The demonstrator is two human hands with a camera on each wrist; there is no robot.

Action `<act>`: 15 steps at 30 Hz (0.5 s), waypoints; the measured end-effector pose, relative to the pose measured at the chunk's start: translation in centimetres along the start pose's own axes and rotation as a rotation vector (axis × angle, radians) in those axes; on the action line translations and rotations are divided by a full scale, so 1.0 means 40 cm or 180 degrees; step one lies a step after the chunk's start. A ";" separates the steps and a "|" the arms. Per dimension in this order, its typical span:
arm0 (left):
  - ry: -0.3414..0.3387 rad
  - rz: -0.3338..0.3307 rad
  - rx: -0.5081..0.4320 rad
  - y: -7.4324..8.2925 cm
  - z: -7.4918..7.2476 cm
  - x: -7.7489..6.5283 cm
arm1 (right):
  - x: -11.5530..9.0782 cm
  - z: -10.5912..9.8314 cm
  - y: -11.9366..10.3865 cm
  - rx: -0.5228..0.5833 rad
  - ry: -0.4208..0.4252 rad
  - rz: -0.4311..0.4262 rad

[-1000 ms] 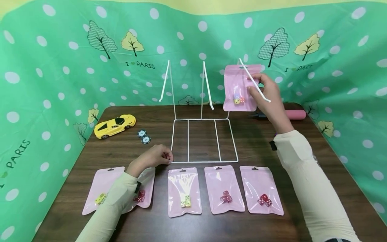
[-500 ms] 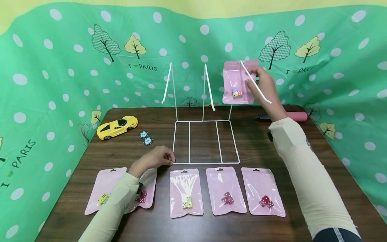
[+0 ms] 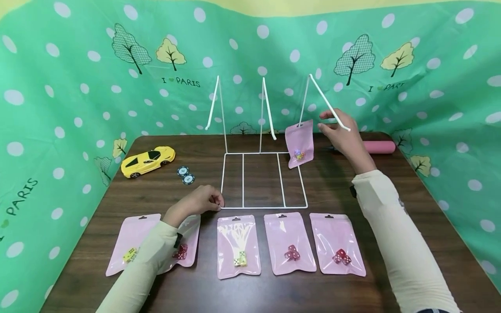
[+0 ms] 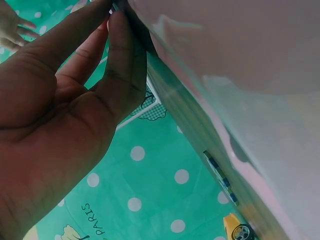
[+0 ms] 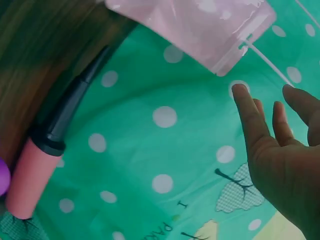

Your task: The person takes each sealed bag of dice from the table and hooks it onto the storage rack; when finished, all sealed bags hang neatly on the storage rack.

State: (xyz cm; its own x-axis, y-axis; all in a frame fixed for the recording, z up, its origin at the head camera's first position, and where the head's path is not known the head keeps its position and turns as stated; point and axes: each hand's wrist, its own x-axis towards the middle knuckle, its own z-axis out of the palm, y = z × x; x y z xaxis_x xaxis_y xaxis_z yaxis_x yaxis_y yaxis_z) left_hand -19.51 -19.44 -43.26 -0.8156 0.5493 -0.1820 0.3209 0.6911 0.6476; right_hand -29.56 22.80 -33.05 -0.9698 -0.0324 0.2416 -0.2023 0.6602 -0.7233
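A white wire rack (image 3: 264, 208) with three slanted prongs stands mid-table. My left hand (image 3: 198, 202) pinches its front left corner; in the left wrist view the fingertips meet at the wire. A pink zip pouch (image 3: 303, 138) with colourful dice hangs low at the rack's right upright, turned askew. In the right wrist view the wire runs through the hang hole of this pouch (image 5: 205, 30). My right hand (image 3: 346, 134) is just right of it, behind the right prong, fingers spread and holding nothing.
Pink pouches with dice lie along the front: one with yellow dice (image 3: 238, 237), two with red dice (image 3: 287, 230) (image 3: 332, 230), and two at left partly under my left sleeve (image 3: 156, 248). A yellow toy car (image 3: 148, 161), two poker chips (image 3: 185, 175) and a pink-and-black pump (image 3: 379, 147) lie behind.
My right hand has let go of the pouch and moved slightly down. The pouch has dropped from the prong's top to low on the right upright and turned. My left hand stays at the corner.
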 end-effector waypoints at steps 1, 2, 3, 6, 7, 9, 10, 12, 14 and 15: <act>0.0010 0.0019 0.0013 0.000 -0.002 0.000 | -0.004 0.001 0.003 -0.0003 0.0032 0.0007; 0.0015 0.0036 0.0028 0.000 -0.003 0.000 | -0.007 0.002 0.006 -0.0001 0.0069 0.0015; 0.0013 0.0022 0.0014 0.000 -0.004 0.000 | -0.010 0.003 0.011 0.0018 0.0099 0.0029; -0.0006 0.0005 0.0001 0.001 -0.003 0.003 | -0.021 0.003 0.023 0.0005 0.0165 0.0084; -0.0011 -0.0010 -0.0005 0.001 -0.003 0.004 | -0.024 0.003 0.027 0.0004 0.0172 0.0103; -0.0009 -0.0023 0.0000 -0.001 -0.002 0.003 | -0.026 0.003 0.036 -0.0009 0.0163 0.0114; -0.0007 -0.0032 0.0010 -0.002 -0.001 0.003 | -0.026 0.003 0.041 -0.0002 0.0158 0.0119; -0.0003 -0.0057 0.0016 -0.004 -0.001 0.003 | -0.025 0.004 0.051 0.0050 0.0152 0.0096; 0.0010 -0.0047 0.0035 -0.006 0.000 0.003 | -0.027 0.006 0.060 0.0049 0.0123 0.0088; 0.0013 -0.0051 0.0036 -0.007 0.000 0.003 | -0.029 0.008 0.064 0.0042 0.0110 0.0088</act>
State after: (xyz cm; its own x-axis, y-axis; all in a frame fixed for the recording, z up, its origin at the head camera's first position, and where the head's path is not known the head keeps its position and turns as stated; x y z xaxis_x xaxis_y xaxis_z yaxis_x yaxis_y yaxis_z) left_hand -19.70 -19.56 -43.45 -0.8227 0.5360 -0.1892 0.3132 0.7052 0.6362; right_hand -29.01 24.30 -35.40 -0.9698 0.0118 0.2435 -0.1775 0.6506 -0.7384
